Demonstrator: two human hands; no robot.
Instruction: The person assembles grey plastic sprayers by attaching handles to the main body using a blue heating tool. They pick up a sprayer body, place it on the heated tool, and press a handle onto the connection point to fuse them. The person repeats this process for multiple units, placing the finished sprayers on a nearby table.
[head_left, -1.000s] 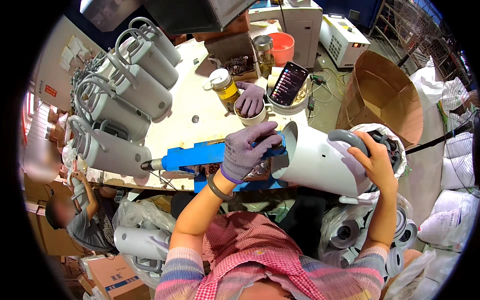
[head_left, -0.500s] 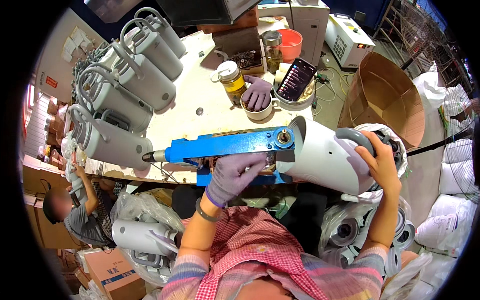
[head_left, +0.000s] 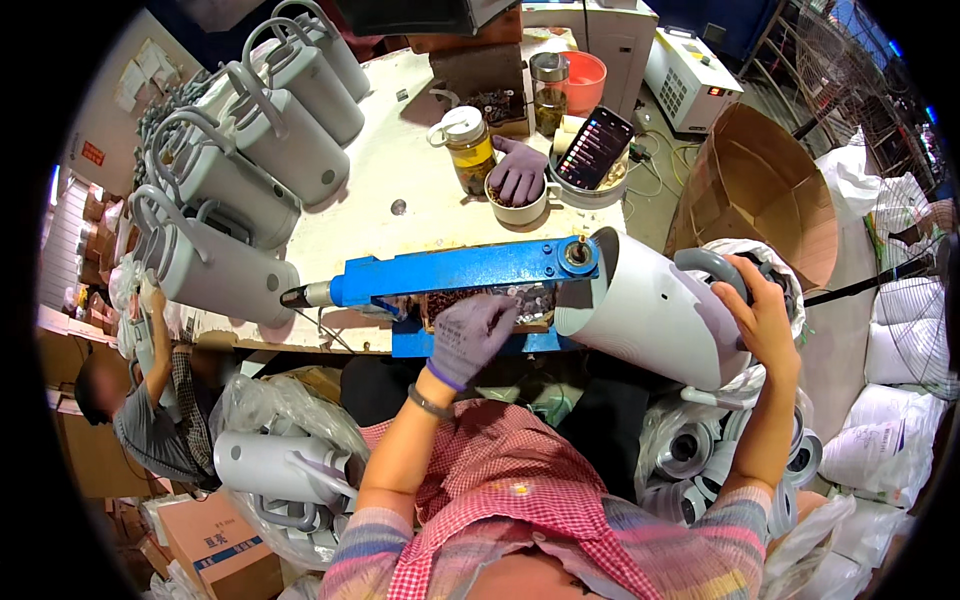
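My left hand (head_left: 470, 335), in a thin purple-grey glove, is closed in a pinch over a tray of small metal parts (head_left: 533, 300). Whatever its fingertips hold is too small to make out. The tray lies under the arm of a blue bench press (head_left: 460, 272). My bare right hand (head_left: 762, 318) is wrapped round the dark grey handle (head_left: 712, 265) of a light grey kettle body (head_left: 650, 315). This body lies tilted on its side, its open end against the right end of the blue arm.
Several grey kettles (head_left: 225, 270) with looped handles stand at the left. Behind the press are a jar (head_left: 466, 150), a cup (head_left: 518, 212) with a glove, and a phone (head_left: 595, 150). Bagged kettle parts (head_left: 690, 455) flank me. A co-worker (head_left: 160, 420) is at far left.
My left hand has drawn back from the right end of the tray, to the left, uncovering the small parts; its fingers are now pinched. My right hand keeps its hold on the handle.
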